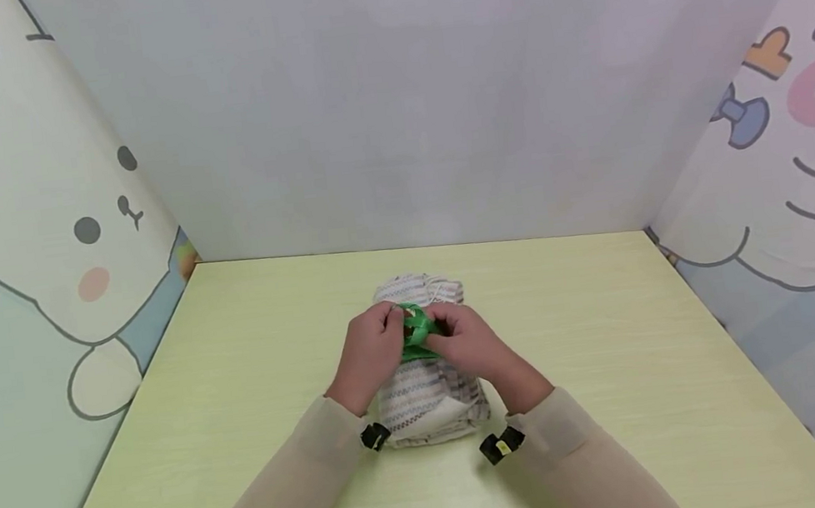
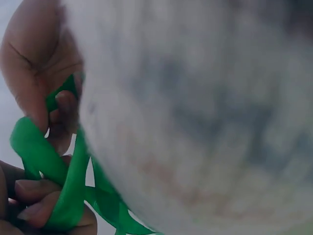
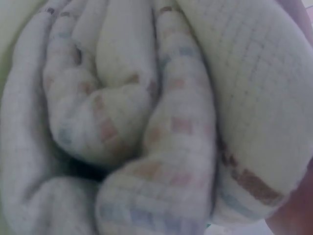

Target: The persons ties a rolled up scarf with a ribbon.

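A folded, rolled-up woven cloth point(image 1: 412, 400) with pale stripes lies lengthwise on the table. Green ribbon point(image 1: 416, 330) crosses its middle, with loops standing up between the two hands. My left hand point(image 1: 371, 349) pinches the ribbon from the left side, and my right hand point(image 1: 469, 341) pinches it from the right. In the left wrist view, fingers hold crossing strands of the green ribbon point(image 2: 73, 191), while the blurred cloth point(image 2: 195, 122) covers most of the picture. Thick folds of the cloth point(image 3: 181, 122) fill the right wrist view; the right fingers are hidden there.
The pale yellow-green table point(image 1: 237, 349) extends on both sides of the cloth. A plain light wall point(image 1: 390, 105) stands behind it, with cartoon-printed panels point(image 1: 17, 206) at the sides. Small black devices point(image 1: 502, 445) sit at both wrists.
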A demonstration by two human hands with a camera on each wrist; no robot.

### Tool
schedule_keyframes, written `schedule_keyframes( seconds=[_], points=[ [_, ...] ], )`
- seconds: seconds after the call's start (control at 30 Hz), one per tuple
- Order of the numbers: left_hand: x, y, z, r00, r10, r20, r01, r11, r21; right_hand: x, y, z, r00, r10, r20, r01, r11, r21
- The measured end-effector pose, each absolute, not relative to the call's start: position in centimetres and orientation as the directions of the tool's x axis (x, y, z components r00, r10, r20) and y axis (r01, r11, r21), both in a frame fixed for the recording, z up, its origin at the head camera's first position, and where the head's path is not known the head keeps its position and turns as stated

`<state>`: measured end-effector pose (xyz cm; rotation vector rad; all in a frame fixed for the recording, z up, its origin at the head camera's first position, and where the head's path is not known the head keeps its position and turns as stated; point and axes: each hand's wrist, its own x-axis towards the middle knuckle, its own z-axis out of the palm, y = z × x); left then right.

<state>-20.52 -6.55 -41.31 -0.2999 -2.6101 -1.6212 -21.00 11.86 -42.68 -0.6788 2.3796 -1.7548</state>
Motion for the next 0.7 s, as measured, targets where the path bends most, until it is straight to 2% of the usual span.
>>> schedule_keyframes(
  seconds=[0.23,0.4,0.53,0.7],
  points=[
    [-20.54,-6.46,-41.27,-0.977,0.152,0.147,0.202,0.455,0.867,-20.88,11.42,-42.93,-0.924,-0.324,0.203,-0.287,0.237,-0.928],
    [-20.47,-6.59,-41.33,-0.982,0.152,0.110,0.166,0.438,0.884,-20.86,11.36,-43.20,-0.911,-0.313,0.271,-0.352,0.243,-0.904],
    [-20.47,-6.66,-41.50,-0.984,0.151,0.098,0.155,0.434,0.888,-20.75,11.39,-43.44,-0.898,-0.321,0.302,-0.369,0.172,-0.913],
    [-20.38,-6.78,-41.63,-0.983,0.155,0.102,0.159,0.417,0.895,-20.56,11.46,-43.64,-0.923,-0.267,0.278,-0.303,0.055,-0.951]
  ],
)
